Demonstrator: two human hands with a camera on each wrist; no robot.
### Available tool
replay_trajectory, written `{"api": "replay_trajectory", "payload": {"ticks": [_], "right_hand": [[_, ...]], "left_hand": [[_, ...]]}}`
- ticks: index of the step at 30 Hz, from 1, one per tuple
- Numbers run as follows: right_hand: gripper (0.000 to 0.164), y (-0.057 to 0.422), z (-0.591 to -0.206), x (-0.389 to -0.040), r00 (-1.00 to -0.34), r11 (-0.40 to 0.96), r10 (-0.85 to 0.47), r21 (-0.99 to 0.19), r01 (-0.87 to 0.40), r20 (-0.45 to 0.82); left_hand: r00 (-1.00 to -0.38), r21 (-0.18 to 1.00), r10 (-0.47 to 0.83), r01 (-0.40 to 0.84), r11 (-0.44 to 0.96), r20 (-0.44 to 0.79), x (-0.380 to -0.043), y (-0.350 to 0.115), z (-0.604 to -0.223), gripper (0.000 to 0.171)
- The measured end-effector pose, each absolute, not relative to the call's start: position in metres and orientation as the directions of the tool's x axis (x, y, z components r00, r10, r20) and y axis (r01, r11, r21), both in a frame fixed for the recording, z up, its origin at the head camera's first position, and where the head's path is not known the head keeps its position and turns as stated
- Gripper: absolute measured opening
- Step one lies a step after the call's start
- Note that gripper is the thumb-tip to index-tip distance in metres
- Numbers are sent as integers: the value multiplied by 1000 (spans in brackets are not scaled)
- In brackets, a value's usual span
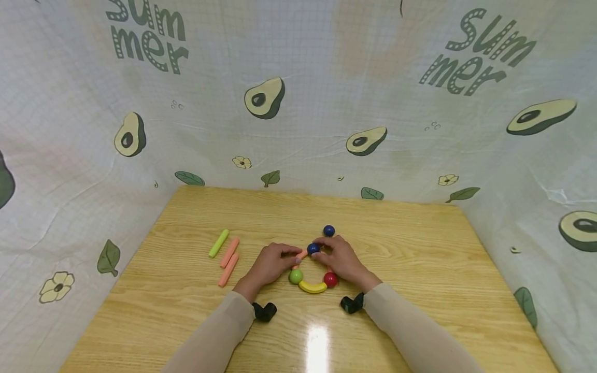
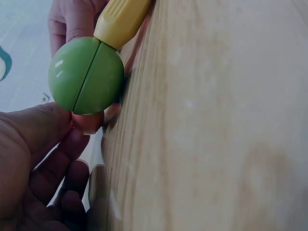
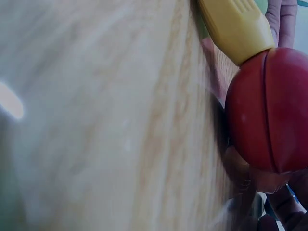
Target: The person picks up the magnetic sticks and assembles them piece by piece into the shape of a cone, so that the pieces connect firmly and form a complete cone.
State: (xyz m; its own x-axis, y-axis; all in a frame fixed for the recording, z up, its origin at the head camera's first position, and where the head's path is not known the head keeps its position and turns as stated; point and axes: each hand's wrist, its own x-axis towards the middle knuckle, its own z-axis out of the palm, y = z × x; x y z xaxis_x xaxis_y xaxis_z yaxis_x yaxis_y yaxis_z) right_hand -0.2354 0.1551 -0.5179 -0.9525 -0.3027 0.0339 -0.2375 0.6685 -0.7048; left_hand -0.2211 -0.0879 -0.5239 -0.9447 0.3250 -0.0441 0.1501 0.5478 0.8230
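Observation:
In the head view, my left hand pinches a salmon-orange rod that runs from a green ball towards a dark blue ball. The fingers and thumb of my right hand grip that blue ball at the rod's far end. A curved yellow piece joins the green ball to a red ball. Another orange rod leaves the red ball, mostly hidden under my right hand. Close up, the left wrist view shows the green ball with a seam; the right wrist view shows the red ball.
A second blue ball lies just beyond my right hand. Left of my hands, a lime-green rod and two loose orange rods rest on the wooden table. A printed cloth hangs along the back and sides.

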Motion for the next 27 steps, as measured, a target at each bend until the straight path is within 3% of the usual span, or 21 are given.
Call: {"api": "replay_trajectory", "payload": {"ticks": [12, 19, 27], "right_hand": [[47, 163, -514, -226, -957, 683, -286, -693, -233, 40], [34, 174, -514, -210, -975, 723, -219, -665, -185, 34], [25, 174, -511, -205, -968, 711, -240, -665, -230, 79]], "left_hand": [[-943, 811, 329, 159, 563, -44, -222, -88, -525, 31], [-944, 807, 329, 168, 566, -35, -220, -87, -524, 31], [-944, 796, 329, 169, 581, -39, -220, -85, -523, 30]]}}
